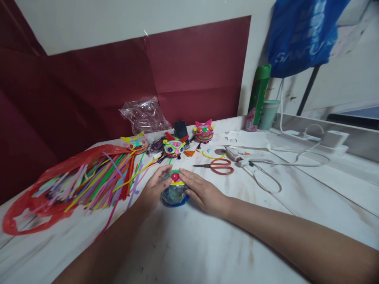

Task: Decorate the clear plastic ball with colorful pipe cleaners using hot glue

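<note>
Nearest is the table (pixel 189 252), a white top with brownish marble veins and some small dark specks. On it, to the left of the scissors (pixel 212 166) and a little nearer, stands a clear plastic craft ball (pixel 174 193). The left hand (pixel 156 184) and the right hand (pixel 204 192) hold this ball from its two sides, fingers bent loosely around it, neither one fully closed. Its red bead (pixel 175 177), with yellow and green strips around, points upward and toward the person; the blue edge is at the bottom. The form is round, so I cannot tell a long axis.

Farther left of the scissors, many-coloured chenille stems (pixel 97 179) lie on a red plastic bag (pixel 79 154). Just right of the scissors is a white glue gun (pixel 234 154). Beyond the scissors sit three decorated animal heads (pixel 174 148) and a phone (pixel 181 129); beyond and to the right, a green can (pixel 259 90) and a cup (pixel 269 115). Behind everything, dark red paper (pixel 201 71) covers part of the white wall (pixel 118 19).
</note>
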`<state>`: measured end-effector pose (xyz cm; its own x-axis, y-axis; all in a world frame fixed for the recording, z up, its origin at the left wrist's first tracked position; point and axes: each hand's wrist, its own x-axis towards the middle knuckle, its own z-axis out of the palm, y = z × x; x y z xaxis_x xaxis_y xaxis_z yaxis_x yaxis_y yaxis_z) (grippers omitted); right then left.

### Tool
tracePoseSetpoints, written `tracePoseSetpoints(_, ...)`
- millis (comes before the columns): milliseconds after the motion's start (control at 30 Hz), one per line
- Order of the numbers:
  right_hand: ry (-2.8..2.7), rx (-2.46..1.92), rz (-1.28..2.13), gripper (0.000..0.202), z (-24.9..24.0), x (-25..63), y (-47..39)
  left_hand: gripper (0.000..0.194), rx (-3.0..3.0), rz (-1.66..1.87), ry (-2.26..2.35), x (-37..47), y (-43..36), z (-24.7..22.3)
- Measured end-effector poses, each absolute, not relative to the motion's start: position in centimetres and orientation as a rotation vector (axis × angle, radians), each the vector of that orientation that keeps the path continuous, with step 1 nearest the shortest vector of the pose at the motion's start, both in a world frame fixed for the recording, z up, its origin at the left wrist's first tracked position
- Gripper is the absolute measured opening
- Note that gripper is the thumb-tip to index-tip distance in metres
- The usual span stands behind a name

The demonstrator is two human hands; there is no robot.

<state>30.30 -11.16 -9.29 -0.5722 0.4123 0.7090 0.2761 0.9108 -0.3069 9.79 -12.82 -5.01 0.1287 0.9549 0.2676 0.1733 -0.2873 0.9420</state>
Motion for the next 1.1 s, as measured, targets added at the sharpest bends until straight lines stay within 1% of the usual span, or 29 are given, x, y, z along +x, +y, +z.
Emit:
tracePoseSetpoints(67,-2.209,-0.489,0.204,0.054,-9.3,30.3,-11.1,0.048,1.814,1.257,1.193,10.0,-13.1,-4.7)
tracePoseSetpoints(167,-2.204,-0.447,0.209,0.054,-9.3,30.2,-11.1,0.037,2.112,1.152,1.203,10.1,-13.7,-4.0)
tracePoseSetpoints(233,-2.208,-0.417,0.24,0.055,-9.3,30.1,-11.2,0.037,2.198,1.076,1.157,10.0,-13.8,-3.7)
tracePoseSetpoints(333,-2.157,-0.45,0.366,0.057,-9.3,29.9,-11.6,0.038,2.249,1.037,1.13,9.6,-13.6,-3.6)
tracePoseSetpoints(467,-1.931,-0.61,0.617,0.063,-9.4,29.6,-11.8,0.036,2.27,1.073,1.179,9.0,-13.2,-3.7)
tracePoseSetpoints(533,-1.868,-0.645,0.686,0.059,-9.4,29.5,-11.7,0.033,2.275,1.099,1.19,8.9,-13.1,-3.8)
tracePoseSetpoints(633,-1.868,-0.625,0.681,0.044,-9.4,29.3,-11.5,0.026,2.337,1.154,1.221,9.0,-13.1,-4.1)
tracePoseSetpoints(700,-1.855,-0.629,0.683,0.042,-9.4,29.2,-11.5,0.021,2.415,1.21,1.227,9.2,-13.1,-4.3)
tracePoseSetpoints(900,-1.866,-0.66,0.724,0.059,-9.8,28.8,-11.6,0.014,2.56,1.28,1.263,10.1,-13.7,-4.4)
tracePoseSetpoints(1100,-1.893,-0.672,0.691,0.059,-9.7,28.6,-11.7,0.011,2.62,1.294,1.332,10.6,-14.0,-4.2)
